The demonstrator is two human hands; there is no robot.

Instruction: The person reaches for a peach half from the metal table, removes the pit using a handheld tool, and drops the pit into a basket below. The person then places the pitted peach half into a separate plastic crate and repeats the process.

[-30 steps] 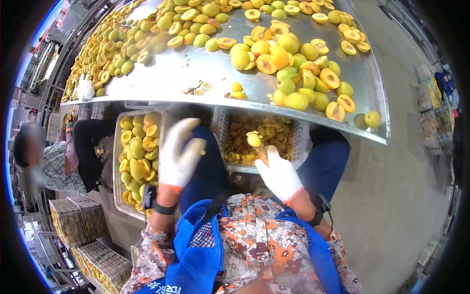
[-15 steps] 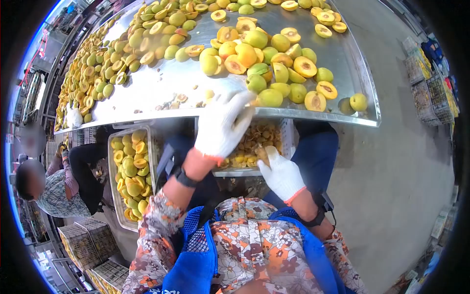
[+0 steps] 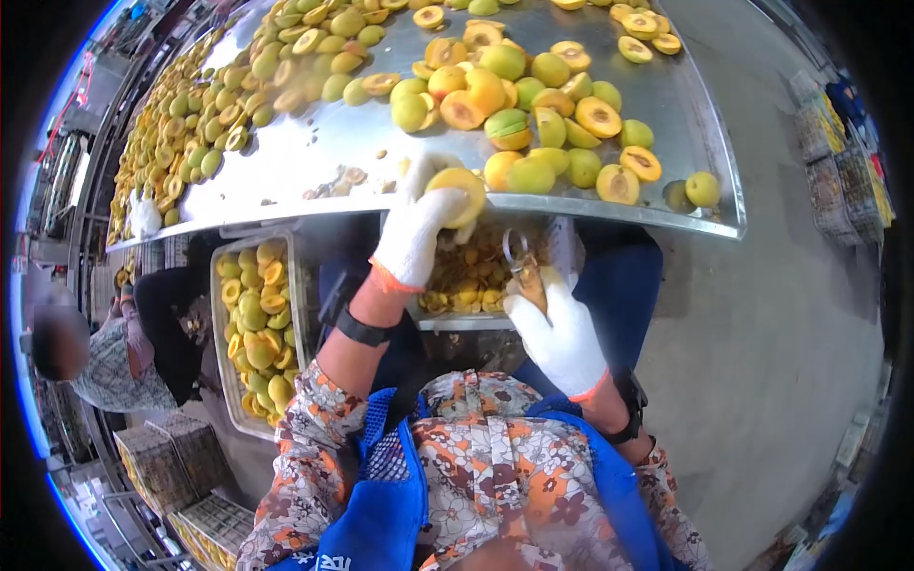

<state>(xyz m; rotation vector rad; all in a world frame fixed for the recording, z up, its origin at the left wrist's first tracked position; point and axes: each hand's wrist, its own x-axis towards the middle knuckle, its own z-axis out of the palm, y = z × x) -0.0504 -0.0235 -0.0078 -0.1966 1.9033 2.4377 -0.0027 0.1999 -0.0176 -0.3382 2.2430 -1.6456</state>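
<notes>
My left hand [image 3: 416, 228], in a white glove, is closed around a yellow peach half [image 3: 461, 197] at the near edge of the metal table [image 3: 562, 206]. My right hand [image 3: 562, 344], also gloved, grips the wooden handle of a pitting tool [image 3: 529, 284] with a looped metal end that points up. It is held lower and to the right, apart from the fruit. Below both hands, a crate [image 3: 466, 324] holds yellow fruit scraps. Whole and halved peaches [image 3: 533, 124] lie heaped on the table beyond my hands.
A white crate of peach halves [image 3: 296, 333] stands to the left of my legs. Farther left sits another person [image 3: 124, 366]. Stacked baskets [image 3: 171, 466] are at lower left, and more baskets [image 3: 843, 195] stand far right across the floor. Small scraps [image 3: 338, 181] lie on the table.
My left hand has drawn back slightly from the fruit pile, and a peach half now shows in it. My right hand has turned so that the tool's metal loop shows.
</notes>
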